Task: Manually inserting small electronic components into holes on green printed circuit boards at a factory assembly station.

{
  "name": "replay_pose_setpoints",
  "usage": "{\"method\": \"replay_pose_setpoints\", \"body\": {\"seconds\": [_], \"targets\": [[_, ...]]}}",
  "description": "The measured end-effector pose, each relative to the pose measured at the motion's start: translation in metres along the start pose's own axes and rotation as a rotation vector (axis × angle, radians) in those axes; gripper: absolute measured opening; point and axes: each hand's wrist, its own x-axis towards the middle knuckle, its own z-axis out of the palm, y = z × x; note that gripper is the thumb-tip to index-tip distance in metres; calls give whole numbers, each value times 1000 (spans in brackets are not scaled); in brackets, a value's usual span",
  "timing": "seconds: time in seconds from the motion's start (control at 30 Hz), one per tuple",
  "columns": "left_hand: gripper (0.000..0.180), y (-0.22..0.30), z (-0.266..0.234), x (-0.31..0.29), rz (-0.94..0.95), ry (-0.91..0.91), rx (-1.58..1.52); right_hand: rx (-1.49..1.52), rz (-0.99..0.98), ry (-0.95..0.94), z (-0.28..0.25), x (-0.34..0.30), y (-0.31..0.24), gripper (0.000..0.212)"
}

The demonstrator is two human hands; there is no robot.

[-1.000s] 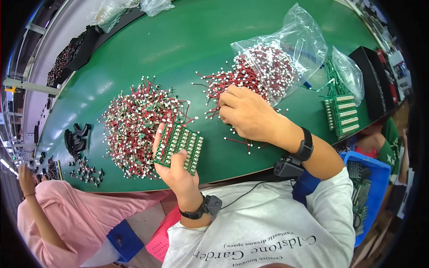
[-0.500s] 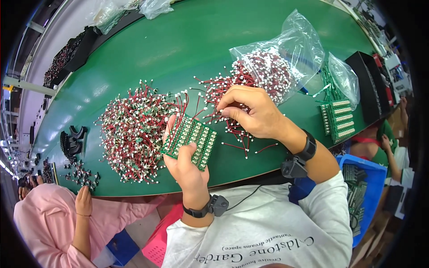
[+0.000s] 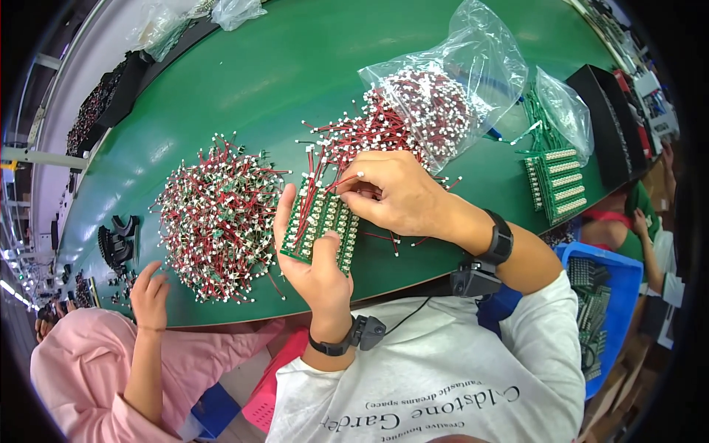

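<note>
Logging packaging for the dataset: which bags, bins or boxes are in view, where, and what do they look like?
Clear plastic bag: table centre-right, open, spilling red-and-white wire connectors.
Smaller clear bag: right of it, holding green parts.
Blue bin: right, below table edge, rectangular, holding green boards.
Black box: table's right edge, long, rectangular.
Clear bags: far top edge, crumpled.

This is an electronics assembly workshop. A long green worktable [image 3: 244, 66] carries heaps of red-wired connectors [image 3: 218, 214], a clear bag [image 3: 450, 88] of more, and stacked green circuit boards [image 3: 557, 181] at the right. A blue bin [image 3: 617, 295] of boards sits near right, and a co-worker in pink [image 3: 96, 384] sits at the near left.
</note>
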Motion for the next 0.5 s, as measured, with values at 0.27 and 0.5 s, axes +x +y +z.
{"method": "replay_pose_setpoints", "body": {"seconds": [0.27,0.5], "targets": [[70,-9,-3,-1,131,-8,201,-17,-33,9,0,-3,-2,12],[70,-13,-7,-2,118,-74,209,-17,12,47,5,-8,-4,13]]}}
